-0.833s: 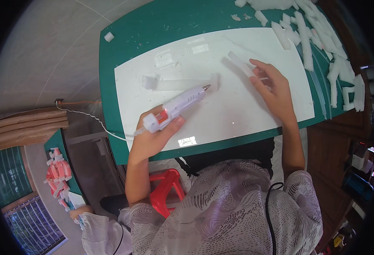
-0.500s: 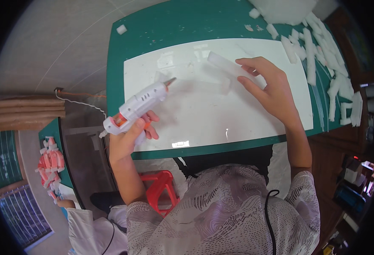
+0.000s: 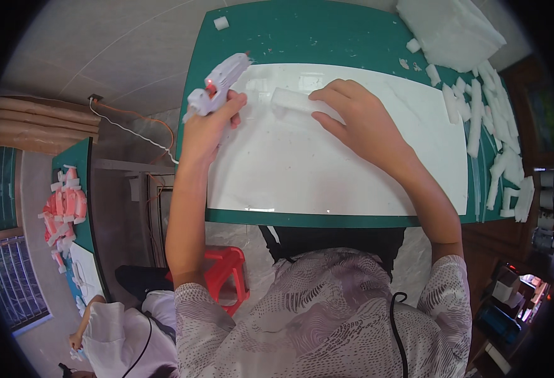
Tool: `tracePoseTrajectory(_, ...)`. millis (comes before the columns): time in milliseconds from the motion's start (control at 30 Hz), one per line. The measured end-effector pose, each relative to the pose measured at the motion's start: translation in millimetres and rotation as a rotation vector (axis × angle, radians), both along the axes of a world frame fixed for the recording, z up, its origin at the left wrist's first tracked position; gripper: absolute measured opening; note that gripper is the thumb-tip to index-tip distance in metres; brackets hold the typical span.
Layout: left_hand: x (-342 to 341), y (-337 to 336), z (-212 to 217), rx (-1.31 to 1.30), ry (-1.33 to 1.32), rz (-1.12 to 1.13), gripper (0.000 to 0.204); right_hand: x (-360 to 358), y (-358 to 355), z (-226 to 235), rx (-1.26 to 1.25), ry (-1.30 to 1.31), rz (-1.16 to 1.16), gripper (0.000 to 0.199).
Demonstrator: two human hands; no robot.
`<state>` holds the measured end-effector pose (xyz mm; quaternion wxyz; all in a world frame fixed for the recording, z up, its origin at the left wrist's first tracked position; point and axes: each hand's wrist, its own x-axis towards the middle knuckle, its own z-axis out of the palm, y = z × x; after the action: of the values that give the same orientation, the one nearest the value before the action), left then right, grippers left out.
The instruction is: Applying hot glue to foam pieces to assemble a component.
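Note:
My left hand (image 3: 209, 129) grips a white hot glue gun (image 3: 228, 72) with orange parts, held above the left side of the white board (image 3: 327, 176), its nozzle toward the far edge. My right hand (image 3: 368, 126) has its thumb and fingers around one end of a white foam strip (image 3: 293, 101). The strip's other end points left, toward the glue gun, and the two are apart. The far part of the strip is covered by my right fingers.
White foam strips (image 3: 475, 120) lie at the green table's right, beside thin clear sticks (image 3: 476, 179) and a large white foam bundle (image 3: 450, 34). A small foam cube (image 3: 221, 23) sits far left. A red stool (image 3: 226, 277) and a co-worker (image 3: 129, 334) are at lower left.
My left hand has carried the glue gun away from me, toward the board's far left edge. My right hand has moved left with the foam strip. The view has shifted slightly.

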<state>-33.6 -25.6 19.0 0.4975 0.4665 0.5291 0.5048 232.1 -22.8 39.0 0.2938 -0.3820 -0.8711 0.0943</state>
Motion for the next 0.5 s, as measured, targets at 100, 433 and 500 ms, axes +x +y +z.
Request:
tracePoseTrajectory(100,6.9,9.0,-3.9,-0.023,0.034,-0.046,0.016,-1.4,1.5,-4.4,0.009,-0.009,0.000,0.021)
tracePoseTrajectory(433,26.9,13.0,-4.4,-0.143,0.056,-0.072,0.021,-4.0,1.1,-7.2,0.006,-0.019,-0.005,0.021)
tracePoseTrajectory(500,28.5,12.4,-3.8,-0.170,0.077,-0.073,0.021,-4.6,1.5,-8.6,0.006,-0.019,-0.001,0.021)
